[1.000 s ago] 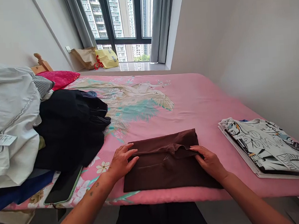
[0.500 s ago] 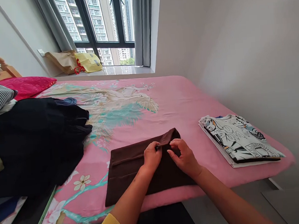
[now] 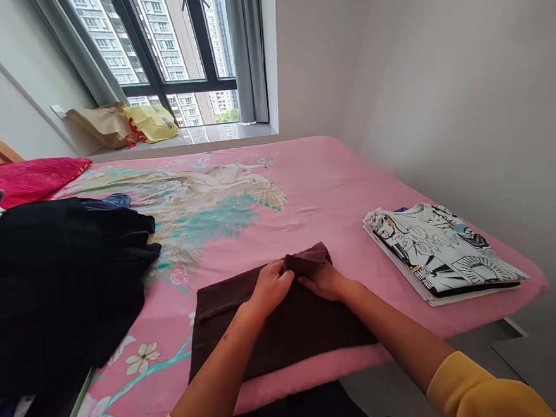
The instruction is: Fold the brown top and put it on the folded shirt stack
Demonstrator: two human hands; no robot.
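A folded dark brown cloth point(image 3: 286, 325) lies on the pink bedspread point(image 3: 315, 193) near the bed's front edge. My left hand point(image 3: 270, 287) pinches a raised fold of the brown cloth at its far right corner. My right hand point(image 3: 325, 280) lies on the same corner, its fingers pressed down on the cloth and touching my left hand. Both forearms reach in from the bottom, with yellow sleeves showing.
A stack of folded printed shirts point(image 3: 440, 251) sits at the bed's right edge. A heap of black clothes point(image 3: 59, 281) fills the left side, with a red pillow point(image 3: 28, 178) behind. Paper bags point(image 3: 124, 124) stand on the window sill. A wall runs along the right.
My hands moved from the cloth's two sides to meet at its far right corner, where they now grip the fold. The view swung to the right.
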